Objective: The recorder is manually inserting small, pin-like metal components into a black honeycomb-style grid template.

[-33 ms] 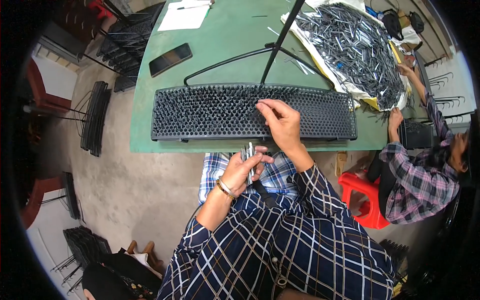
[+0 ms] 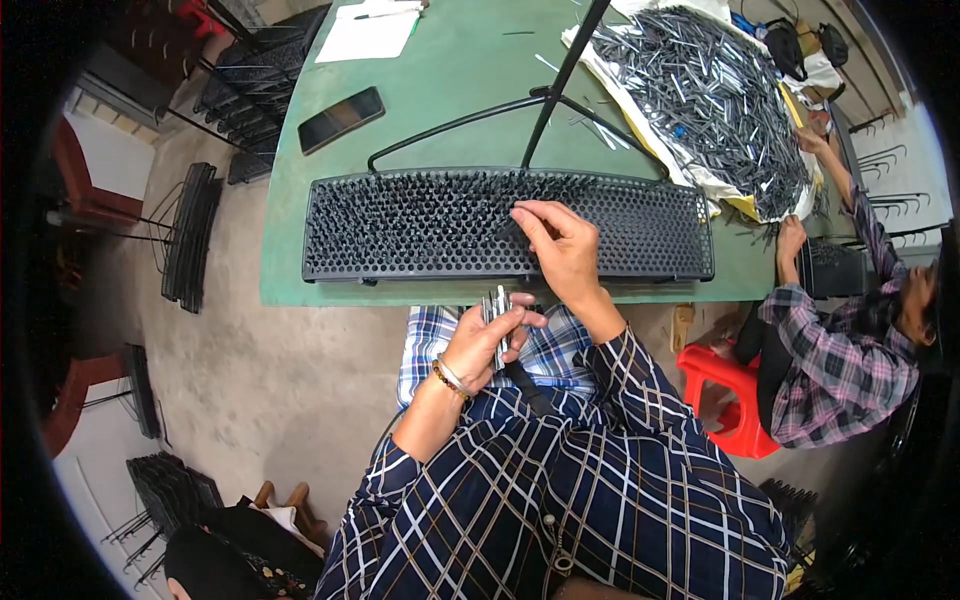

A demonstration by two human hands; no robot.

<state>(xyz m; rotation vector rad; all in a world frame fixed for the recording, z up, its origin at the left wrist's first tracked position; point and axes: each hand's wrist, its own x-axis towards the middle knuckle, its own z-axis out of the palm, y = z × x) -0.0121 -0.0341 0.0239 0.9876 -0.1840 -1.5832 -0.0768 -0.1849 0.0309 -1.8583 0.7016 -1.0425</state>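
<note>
A long black perforated panel (image 2: 660, 235) lies along the table's near edge. Short dark strips stand in many of its holes on the left and middle; the holes toward its right end show bare. My right hand (image 2: 567, 250) is over the panel, right of the middle, with thumb and forefinger pinched; what they hold is too small to make out. Below the panel's front edge, above my lap, my left hand (image 2: 478, 345) is closed around a bundle of thin metal strips (image 2: 500, 315), silver and dark, whose ends stick up past the thumb.
A black wire frame (image 2: 450, 122) rises behind the panel. On the green table (image 2: 420, 90) lie a phone (image 2: 341, 120), paper with a pen (image 2: 370, 30) and a sack heaped with strips (image 2: 700, 100). A co-worker (image 2: 840, 350) sits at right by a red stool (image 2: 730, 400).
</note>
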